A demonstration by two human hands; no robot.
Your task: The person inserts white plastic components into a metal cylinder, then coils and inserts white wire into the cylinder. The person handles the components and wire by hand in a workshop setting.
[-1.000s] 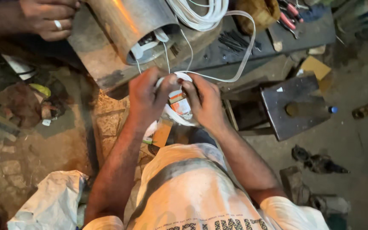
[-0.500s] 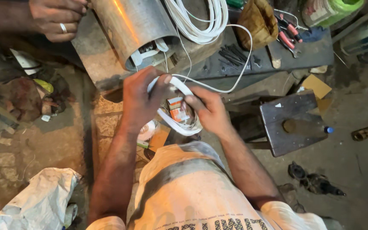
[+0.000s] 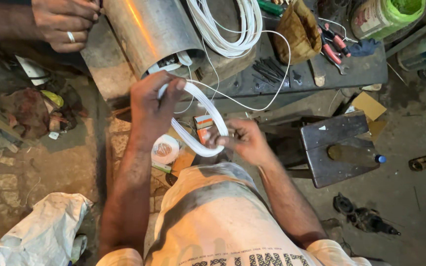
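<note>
Nearest the camera, the person's two forearms reach forward over a pale shirt. The right hand (image 3: 242, 140) pinches the lower bend of a small loop of white cord (image 3: 200, 120), fingers closed around the bundled strands. The left hand (image 3: 154, 106) is clenched on the upper end of the same loop, thumb and fingers wrapped over it, so the loop is stretched slantwise between the two hands. Just below the left hand, a roll of white tape (image 3: 164, 149) lies on the ground, beside what looks like a small orange-and-white box (image 3: 203, 129), though it is partly hidden by the loop. To the right stands a dark wooden stool (image 3: 338, 148). Farther off, on the workbench (image 3: 321, 79), the cord runs on to a larger white coil (image 3: 232, 29) beside a metal cylinder (image 3: 149, 32). Red-handled pliers (image 3: 334, 44) lie near the bench's right end. At the top left, another person's hand (image 3: 65, 22), wearing a ring, rests against the cylinder.
</note>
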